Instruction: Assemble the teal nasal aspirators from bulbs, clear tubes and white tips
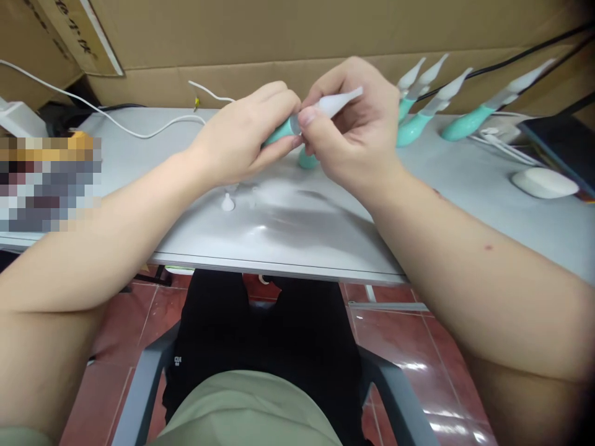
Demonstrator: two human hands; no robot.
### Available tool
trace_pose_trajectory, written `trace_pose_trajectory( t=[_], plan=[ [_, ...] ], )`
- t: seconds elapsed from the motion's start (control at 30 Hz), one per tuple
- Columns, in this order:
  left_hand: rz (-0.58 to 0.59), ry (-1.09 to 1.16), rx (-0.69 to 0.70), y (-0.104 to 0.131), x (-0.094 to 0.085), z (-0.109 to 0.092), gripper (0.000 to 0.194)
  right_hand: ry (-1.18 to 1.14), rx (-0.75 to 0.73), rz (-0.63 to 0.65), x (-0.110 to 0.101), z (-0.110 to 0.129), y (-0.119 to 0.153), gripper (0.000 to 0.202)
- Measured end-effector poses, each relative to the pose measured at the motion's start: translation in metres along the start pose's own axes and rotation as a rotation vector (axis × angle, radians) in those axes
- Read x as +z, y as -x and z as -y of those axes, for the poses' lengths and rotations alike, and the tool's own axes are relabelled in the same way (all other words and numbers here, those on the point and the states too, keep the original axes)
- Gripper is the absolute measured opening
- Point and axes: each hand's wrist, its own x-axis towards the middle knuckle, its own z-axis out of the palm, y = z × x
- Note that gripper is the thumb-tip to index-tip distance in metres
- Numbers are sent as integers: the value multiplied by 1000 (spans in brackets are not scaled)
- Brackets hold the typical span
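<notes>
My left hand (239,130) is closed around a teal bulb-shaped body (279,132) with a clear collar at its end. In my right hand (367,133), thumb and fingers pinch a white tapered nozzle (335,103), its thin tip pointing up to the right. The two hands meet at the collar; whether nozzle and body are joined there is hidden by the fingers. Below my right hand another teal piece (307,160) shows partly. A small white funnel-shaped part (227,202) lies on the table near my left wrist, beside a small clear piece (253,197).
Several teal devices with white nozzles (418,127) stand at the back right of the grey table (288,248). A white rounded object (545,183) and a dark flat item (564,142) lie right. White cable (149,135) runs left; cardboard (232,31) walls the back.
</notes>
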Motion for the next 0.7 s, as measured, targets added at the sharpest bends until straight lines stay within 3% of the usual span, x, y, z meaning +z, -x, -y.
trace_pose_trajectory(
  t=[0.17, 0.3, 0.43, 0.53, 0.7],
  plan=[
    [-33, 43, 35, -2, -1, -1, 77, 76, 41, -69, 0, 24, -1, 82],
    [27, 88, 14, -9, -3, -8, 82, -44, 154, -103, 2, 28, -4, 82],
    [123, 23, -91, -6, 0, -5, 62, -216, 305, -75, 7, 23, -5, 82],
    [178, -58, -90, -3, 1, 3, 49, -278, 378, -78, 9, 23, -3, 76],
    [85, 31, 30, -1, -3, 7, 84, -390, 471, -76, 12, 32, -4, 66]
  ],
)
